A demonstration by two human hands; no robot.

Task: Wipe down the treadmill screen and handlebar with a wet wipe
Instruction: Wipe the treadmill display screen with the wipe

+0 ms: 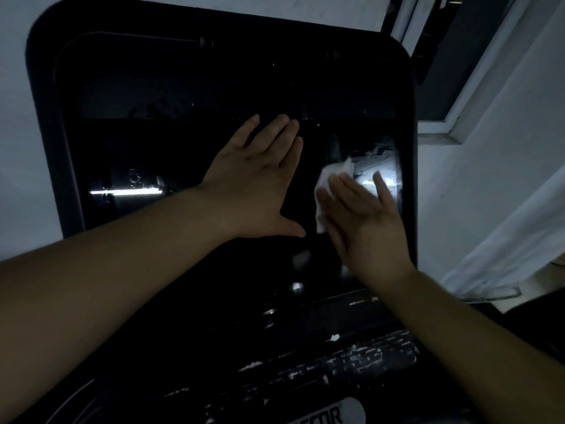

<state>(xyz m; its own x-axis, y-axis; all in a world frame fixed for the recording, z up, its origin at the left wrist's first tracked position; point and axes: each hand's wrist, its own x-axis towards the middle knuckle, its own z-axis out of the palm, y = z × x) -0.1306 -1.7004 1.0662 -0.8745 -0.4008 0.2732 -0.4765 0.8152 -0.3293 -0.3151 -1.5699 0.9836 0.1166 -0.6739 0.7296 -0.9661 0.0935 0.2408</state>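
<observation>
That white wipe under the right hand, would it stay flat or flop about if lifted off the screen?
The crumpled white wet wipe probably flops: it bunches in soft folds past the right hand. It looks thin, so likely very light. Pressed by flat fingers on the glossy black treadmill screen, it probably slides easily.

The treadmill screen (pixel 189 154) is set upright ahead, with the console panel (pixel 305 362) below it, nearer the viewer. The left hand (pixel 253 182) is laid flat mid-screen. Just to its right, the wet wipe (pixel 328 182) is pressed to the screen under the right hand (pixel 363 221) (partly covered). A window frame (pixel 458 87) is seen behind, to the right.
</observation>
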